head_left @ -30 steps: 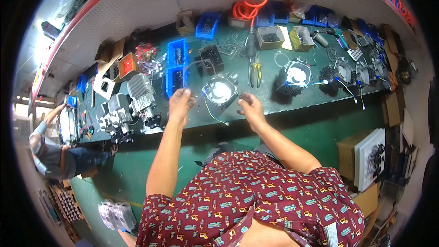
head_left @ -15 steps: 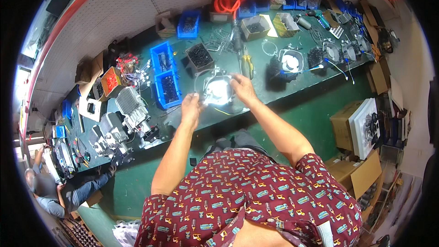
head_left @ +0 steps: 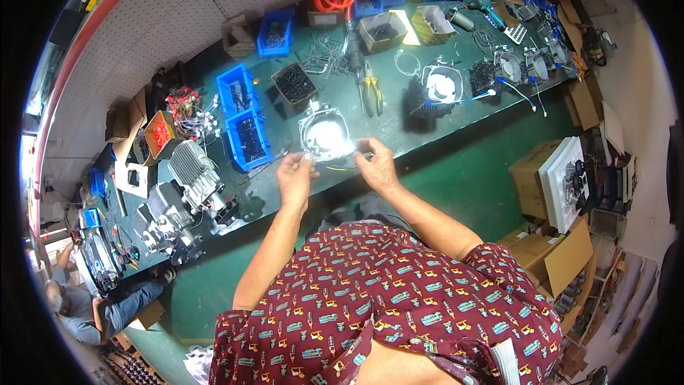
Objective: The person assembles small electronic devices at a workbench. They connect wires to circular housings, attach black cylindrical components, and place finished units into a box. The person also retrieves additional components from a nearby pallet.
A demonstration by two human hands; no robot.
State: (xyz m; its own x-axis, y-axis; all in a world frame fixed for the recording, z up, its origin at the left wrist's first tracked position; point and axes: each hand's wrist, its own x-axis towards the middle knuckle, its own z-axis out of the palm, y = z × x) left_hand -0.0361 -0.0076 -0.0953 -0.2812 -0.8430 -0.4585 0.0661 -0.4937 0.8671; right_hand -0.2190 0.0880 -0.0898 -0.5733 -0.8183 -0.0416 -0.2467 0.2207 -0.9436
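Note:
A round, light metal motor housing (head_left: 304,130) stands on the green bench in front of me, its white middle glaring under the light. My left hand (head_left: 295,175) is at its near left edge, thumb and fingertips pinched together. On the near right side is my right hand (head_left: 376,165), fingers curled in and thumb close to the index finger. Whatever the fingertips pinch is too small or too bright to make out. A thin dark and yellow wire (head_left: 335,167) lies between the hands at the housing's near side.
Beyond the housing are a box of black screws (head_left: 294,83), pliers with yellow handles (head_left: 372,93) and a hanging power screwdriver (head_left: 354,50). Blue bins (head_left: 248,140) and grey motors (head_left: 196,171) stand left. Another housing (head_left: 439,85) is to the right. A seated person (head_left: 78,306) works far left.
Both hands have drawn back toward me from above the housing to its near edge. The thin ring-like outline over the housing's left side no longer stands out. The whole view has shifted slightly.

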